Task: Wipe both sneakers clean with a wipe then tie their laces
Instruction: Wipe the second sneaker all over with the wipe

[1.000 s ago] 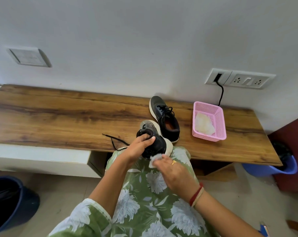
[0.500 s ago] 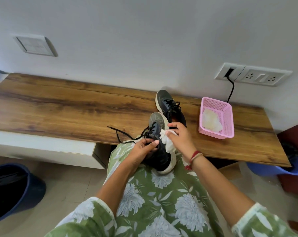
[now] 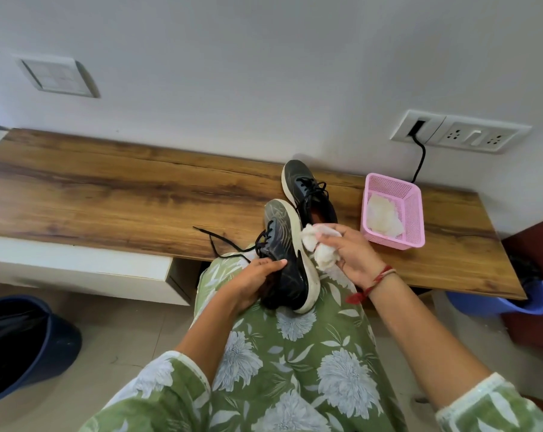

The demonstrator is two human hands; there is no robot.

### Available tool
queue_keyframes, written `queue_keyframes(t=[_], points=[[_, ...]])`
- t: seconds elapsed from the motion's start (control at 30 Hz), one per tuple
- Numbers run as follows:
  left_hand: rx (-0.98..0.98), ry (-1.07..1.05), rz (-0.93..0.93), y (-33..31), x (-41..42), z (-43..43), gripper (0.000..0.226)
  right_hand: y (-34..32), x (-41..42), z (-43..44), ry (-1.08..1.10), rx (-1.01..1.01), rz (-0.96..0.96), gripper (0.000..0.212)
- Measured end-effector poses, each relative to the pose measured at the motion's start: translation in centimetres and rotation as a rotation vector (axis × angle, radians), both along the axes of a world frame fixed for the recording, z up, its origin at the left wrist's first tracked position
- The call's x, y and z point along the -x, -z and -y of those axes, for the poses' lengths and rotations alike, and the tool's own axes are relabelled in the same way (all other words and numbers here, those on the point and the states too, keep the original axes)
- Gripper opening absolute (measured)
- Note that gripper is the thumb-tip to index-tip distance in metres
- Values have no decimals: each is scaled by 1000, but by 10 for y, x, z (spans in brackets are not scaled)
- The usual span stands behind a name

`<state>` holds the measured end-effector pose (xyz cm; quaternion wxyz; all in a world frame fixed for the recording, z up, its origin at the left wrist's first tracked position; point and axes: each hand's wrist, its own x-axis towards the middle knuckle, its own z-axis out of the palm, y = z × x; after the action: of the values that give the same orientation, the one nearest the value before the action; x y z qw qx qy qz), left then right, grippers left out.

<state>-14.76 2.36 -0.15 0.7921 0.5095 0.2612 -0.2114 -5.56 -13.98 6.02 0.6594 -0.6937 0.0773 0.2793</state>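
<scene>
Near sneaker (image 3: 284,254): black upper with faint pale lines, thick white sole greyed with scuffs. Resting heel-down on the lap, over a green floral garment (image 3: 295,353), toe pointing away toward the tabletop (image 3: 108,194), tipped sideways with the sole turned to the right. Black laces (image 3: 220,244) untied, loose ends trailing left across the tabletop's front edge.

Left grip (image 3: 257,275) curled round the heel end from the left, thumb laid across the upper. Right grip (image 3: 351,251) clamped on a crumpled white wipe (image 3: 323,260), wipe touching the sole's side about midway along. Red thread band (image 3: 379,279) on the right wrist.

Second sneaker (image 3: 307,191): same black and white, upright on the tabletop just beyond the first, toe toward the wall, orange-brown lining visible inside.

Tabletop of dark-grained brown wood, long and narrow, set against a white wall. Pink mesh basket (image 3: 415,219) to the right of the sneakers, holding a pale heap of wipes (image 3: 384,218). White socket panel (image 3: 460,135) on the wall above the basket, black cable (image 3: 421,163) plugged in and dropping behind it. Pale switch plate (image 3: 56,76) high on the left. White drawer unit (image 3: 76,263) under the tabletop's left part. Pale tiled floor below, with a dark blue bin (image 3: 20,347) at the left and a lighter blue tub (image 3: 513,304) at the right.
</scene>
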Motion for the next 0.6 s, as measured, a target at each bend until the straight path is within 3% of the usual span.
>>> queue_keyframes(t=[0.07,0.13,0.33,0.47,0.6], points=[[43,-27,31,-1,2,-1,14,6,6,-4,-200,422,421,18],[103,-44,82,-1,4,-2,11,11,16,-10,-355,614,640,20],[214,-122,143,5,8,-2,24,34,52,-21,-388,677,793,28],[224,-180,148,7,8,-2,14,38,80,-17,-360,680,973,34],[201,-196,140,4,7,-3,10,39,102,-5,-518,666,1181,36]])
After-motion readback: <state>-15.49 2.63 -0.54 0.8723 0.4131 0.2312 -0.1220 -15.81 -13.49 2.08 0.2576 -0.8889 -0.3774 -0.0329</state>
